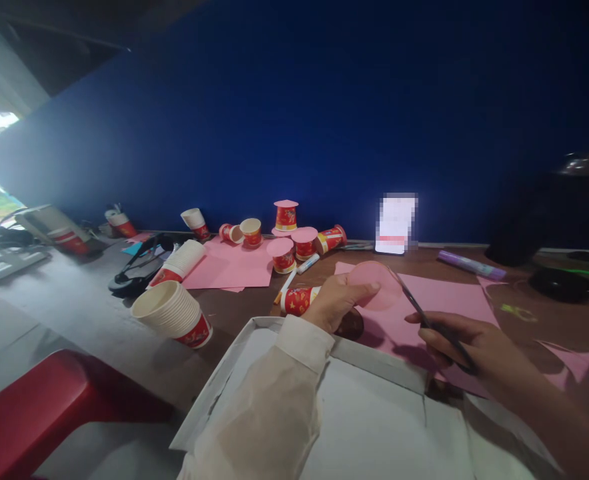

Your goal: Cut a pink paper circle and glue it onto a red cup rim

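Note:
My left hand (337, 301) pinches a roughly round piece of pink paper (380, 293) by its left side. My right hand (457, 343) grips dark scissors (414, 303), whose blades point up and left to the paper's right edge. Under both hands lies a large pink sheet (454, 300). A red paper cup (297, 301) lies on its side just left of my left hand.
Stacked paper cups (174, 313) lean at the left. Several red cups with pink discs (287, 217) stand behind pink sheets (229, 263). A lit phone (394, 227), a purple tube (469, 265), a white box lid (374, 420) and a red stool (49, 407) surround the work.

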`<action>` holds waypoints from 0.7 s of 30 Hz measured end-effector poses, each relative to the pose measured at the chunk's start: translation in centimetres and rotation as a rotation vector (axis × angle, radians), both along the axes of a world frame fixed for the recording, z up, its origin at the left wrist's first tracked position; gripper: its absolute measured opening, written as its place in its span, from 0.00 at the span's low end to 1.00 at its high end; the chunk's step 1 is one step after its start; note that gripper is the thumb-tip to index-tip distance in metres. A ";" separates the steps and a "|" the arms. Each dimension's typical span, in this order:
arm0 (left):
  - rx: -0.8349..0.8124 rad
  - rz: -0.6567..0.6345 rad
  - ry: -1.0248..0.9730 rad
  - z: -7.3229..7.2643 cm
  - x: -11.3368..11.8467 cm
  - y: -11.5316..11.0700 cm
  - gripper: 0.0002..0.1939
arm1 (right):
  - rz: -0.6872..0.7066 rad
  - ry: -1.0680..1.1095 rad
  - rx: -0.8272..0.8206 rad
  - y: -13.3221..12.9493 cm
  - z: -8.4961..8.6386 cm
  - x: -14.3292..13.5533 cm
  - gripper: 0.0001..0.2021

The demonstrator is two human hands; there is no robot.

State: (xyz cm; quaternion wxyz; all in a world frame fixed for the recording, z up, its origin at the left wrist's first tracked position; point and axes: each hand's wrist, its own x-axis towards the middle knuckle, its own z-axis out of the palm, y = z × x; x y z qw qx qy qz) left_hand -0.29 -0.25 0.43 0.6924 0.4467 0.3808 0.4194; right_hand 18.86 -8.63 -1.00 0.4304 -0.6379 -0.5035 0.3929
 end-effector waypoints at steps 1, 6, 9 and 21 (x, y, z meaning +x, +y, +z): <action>0.002 0.002 0.008 0.0 0.0 0.0 0.22 | 0.006 -0.029 0.019 0.0 0.0 0.1 0.24; 0.019 0.015 0.023 0.0 -0.1 0.0 0.21 | -0.001 -0.111 0.052 0.0 0.0 0.2 0.22; 0.020 0.011 0.019 -0.2 -0.1 0.1 0.22 | 0.004 -0.119 0.039 0.0 0.0 0.2 0.23; 0.006 0.013 0.002 0.0 0.0 0.0 0.21 | 0.011 -0.064 0.028 0.2 -0.3 0.4 0.23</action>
